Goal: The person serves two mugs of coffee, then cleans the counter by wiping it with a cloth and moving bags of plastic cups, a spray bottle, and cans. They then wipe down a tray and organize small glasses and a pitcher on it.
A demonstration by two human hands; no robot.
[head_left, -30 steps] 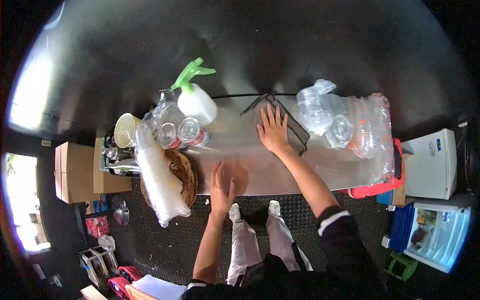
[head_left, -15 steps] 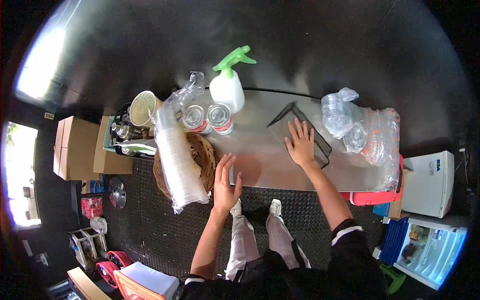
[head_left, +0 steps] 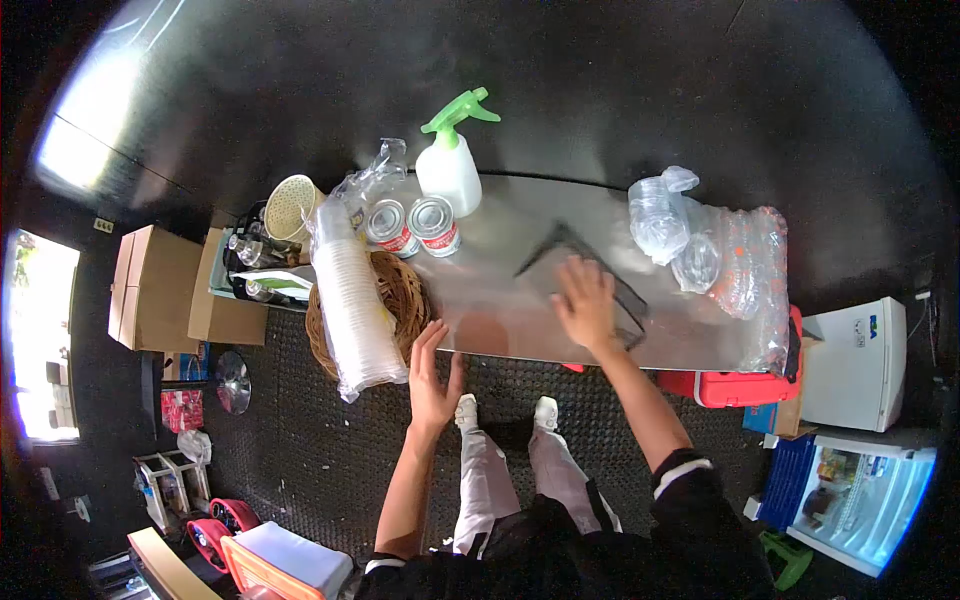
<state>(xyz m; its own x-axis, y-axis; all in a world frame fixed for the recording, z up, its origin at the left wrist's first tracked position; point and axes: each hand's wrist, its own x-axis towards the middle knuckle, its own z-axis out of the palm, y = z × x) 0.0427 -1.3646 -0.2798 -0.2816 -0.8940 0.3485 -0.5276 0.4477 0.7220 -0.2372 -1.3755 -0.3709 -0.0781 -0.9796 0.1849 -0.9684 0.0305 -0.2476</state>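
Observation:
My right hand (head_left: 588,308) lies flat, fingers stretched out, on a thin grey cloth with a dark border (head_left: 628,303). Beneath the cloth is a shiny metal tabletop (head_left: 500,270). By the table's front edge, my left hand (head_left: 434,385) hangs beside a wicker basket (head_left: 410,300), its fingers apart and nothing in them. A plastic-wrapped stack of clear cups (head_left: 355,300) lies across the basket. Behind the basket stand two cans (head_left: 434,226) with red and white labels, and a white spray bottle with a green trigger (head_left: 450,175).
At the table's right end lie plastic-wrapped clear cups or lids (head_left: 745,260). A crate of bottles (head_left: 255,255) and cardboard boxes (head_left: 155,290) stand left. Right of the table are a red cooler (head_left: 735,389), a white cooler (head_left: 855,365) and an open fridge (head_left: 855,510).
My right hand has slid the cloth toward me and slightly left over the tabletop. My left hand has dropped a little toward me. The whole view has shifted slightly.

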